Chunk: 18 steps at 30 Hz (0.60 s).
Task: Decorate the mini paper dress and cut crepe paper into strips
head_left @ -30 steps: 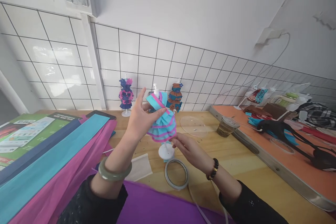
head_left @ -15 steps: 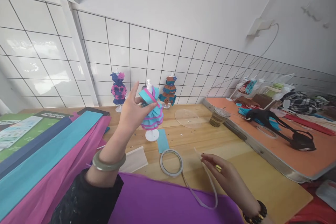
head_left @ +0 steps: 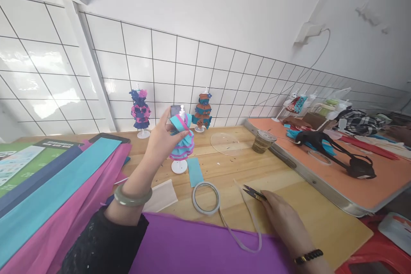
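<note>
My left hand [head_left: 162, 137] grips a small white mannequin wearing a blue and pink paper dress [head_left: 182, 142], whose round base stands on the wooden table [head_left: 314, 218]. My right hand [head_left: 282, 218] rests low on the table, fingers closed around small dark snips [head_left: 253, 192]. A tape ring [head_left: 206, 197] lies between the two hands, with a loose white strip [head_left: 244, 231] trailing from it. A blue paper piece [head_left: 193, 171] lies beside the mannequin's base.
Two more dressed mannequins, purple-pink [head_left: 139, 111] and brown-blue [head_left: 202, 111], stand at the tiled wall. Coloured paper sheets [head_left: 58, 192] lie at left, purple paper [head_left: 205, 248] in front. A clear disc [head_left: 231, 143], a cup [head_left: 261, 141] and an orange board [head_left: 369, 180] with clutter sit right.
My right hand left the dress, dropped to the table at the right and closed on the snips. My left hand kept hold of the mannequin, which now stands on the table.
</note>
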Each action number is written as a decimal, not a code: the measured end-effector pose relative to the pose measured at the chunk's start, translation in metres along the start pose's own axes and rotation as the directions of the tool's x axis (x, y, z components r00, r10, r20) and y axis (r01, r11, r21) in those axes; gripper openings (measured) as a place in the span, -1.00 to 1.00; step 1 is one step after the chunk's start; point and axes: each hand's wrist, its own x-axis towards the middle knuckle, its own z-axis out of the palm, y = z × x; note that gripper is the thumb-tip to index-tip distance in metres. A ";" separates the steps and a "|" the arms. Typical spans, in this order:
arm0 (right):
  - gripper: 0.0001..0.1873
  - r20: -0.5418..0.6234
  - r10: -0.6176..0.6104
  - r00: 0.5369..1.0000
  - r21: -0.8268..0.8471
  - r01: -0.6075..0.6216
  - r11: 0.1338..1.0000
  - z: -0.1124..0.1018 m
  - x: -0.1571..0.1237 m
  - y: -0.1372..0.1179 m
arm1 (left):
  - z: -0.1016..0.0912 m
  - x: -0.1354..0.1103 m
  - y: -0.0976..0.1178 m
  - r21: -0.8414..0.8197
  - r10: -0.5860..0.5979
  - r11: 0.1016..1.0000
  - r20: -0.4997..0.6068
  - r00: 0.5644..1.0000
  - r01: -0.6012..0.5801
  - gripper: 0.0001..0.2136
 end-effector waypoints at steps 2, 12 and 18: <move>-0.67 0.019 -0.047 0.999 -0.033 0.048 0.998 0.000 -0.001 0.001 | 0.002 0.001 -0.003 -0.040 -0.014 0.999 0.045 0.999 0.016 -0.14; -0.59 -0.007 -0.006 1.000 -0.062 0.005 0.998 0.013 -0.007 0.026 | 0.004 0.003 -0.016 -0.209 -0.012 0.976 0.208 0.978 0.057 -0.16; -0.60 -0.027 0.230 0.973 0.259 -0.216 0.942 0.009 -0.002 0.023 | 0.000 -0.001 -0.013 -0.192 0.021 0.981 0.305 0.952 0.040 -0.14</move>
